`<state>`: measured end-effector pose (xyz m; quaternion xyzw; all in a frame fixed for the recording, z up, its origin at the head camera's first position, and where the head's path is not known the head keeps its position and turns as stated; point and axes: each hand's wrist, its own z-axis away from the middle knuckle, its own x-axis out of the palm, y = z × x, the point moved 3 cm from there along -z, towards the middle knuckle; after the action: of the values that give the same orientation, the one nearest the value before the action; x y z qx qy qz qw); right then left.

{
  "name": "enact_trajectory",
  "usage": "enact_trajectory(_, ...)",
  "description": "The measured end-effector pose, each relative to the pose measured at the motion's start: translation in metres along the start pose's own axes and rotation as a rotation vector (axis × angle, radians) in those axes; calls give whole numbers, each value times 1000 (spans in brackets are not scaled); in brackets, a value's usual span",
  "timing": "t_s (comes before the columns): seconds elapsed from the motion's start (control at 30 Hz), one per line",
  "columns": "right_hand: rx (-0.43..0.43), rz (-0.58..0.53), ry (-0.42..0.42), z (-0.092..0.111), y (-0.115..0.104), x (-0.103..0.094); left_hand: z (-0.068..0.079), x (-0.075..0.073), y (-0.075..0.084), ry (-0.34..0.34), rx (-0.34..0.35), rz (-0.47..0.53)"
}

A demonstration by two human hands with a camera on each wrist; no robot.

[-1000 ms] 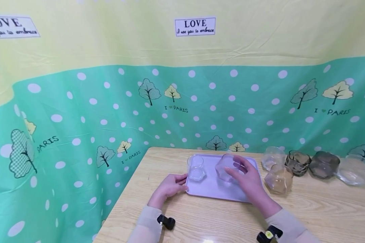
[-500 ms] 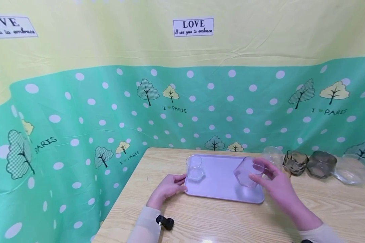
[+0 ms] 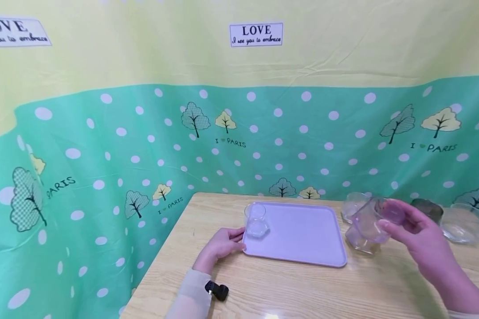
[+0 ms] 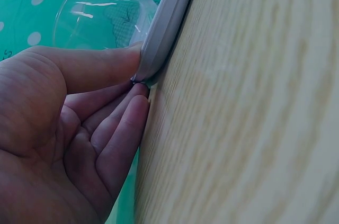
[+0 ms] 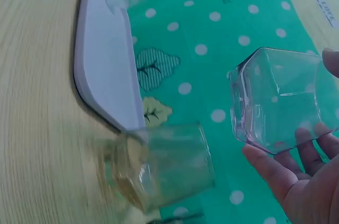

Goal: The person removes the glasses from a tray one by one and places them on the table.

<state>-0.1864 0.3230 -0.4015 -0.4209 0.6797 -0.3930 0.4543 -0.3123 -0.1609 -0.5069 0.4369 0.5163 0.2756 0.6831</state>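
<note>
My right hand (image 3: 419, 239) holds a clear, faintly pink hexagonal drinking glass (image 3: 365, 221) by its rim end, thumb on one side and fingers on the other. In the right wrist view this glass (image 5: 280, 97) is off the table, beyond the amber glass (image 5: 164, 166) that stands there. At the left, my left hand (image 3: 221, 243) pinches the near left edge of a lilac tray (image 3: 303, 235). The left wrist view has the thumb on the tray rim (image 4: 164, 28) and fingertips at its underside. One clear glass (image 3: 257, 226) stands upright on the tray's left part.
On the table right of the tray stand a clear glass (image 3: 349, 208), a dark grey glass (image 3: 427, 209) and a wide clear glass (image 3: 461, 226). The right hand and held glass overlap part of this row. A patterned curtain (image 3: 223, 168) hangs behind the wooden table (image 3: 275, 288).
My right hand has carried the pinkish glass from above the tray to the right, past the tray's right edge, over the amber glass. My left hand stays at the tray edge.
</note>
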Motion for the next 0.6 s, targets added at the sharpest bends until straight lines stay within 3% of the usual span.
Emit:
enact_trajectory(0.1, 15, -35, 12, 4, 4, -15, -1, 0, 0, -3, 2, 9)
enact_trajectory(0.33, 60, -251, 58, 11, 18, -34, -1, 0, -1, -8, 7, 13)
enact_trajectory(0.6, 120, -224, 196, 11, 35, -53, 0, 0, 2, -9, 11, 17)
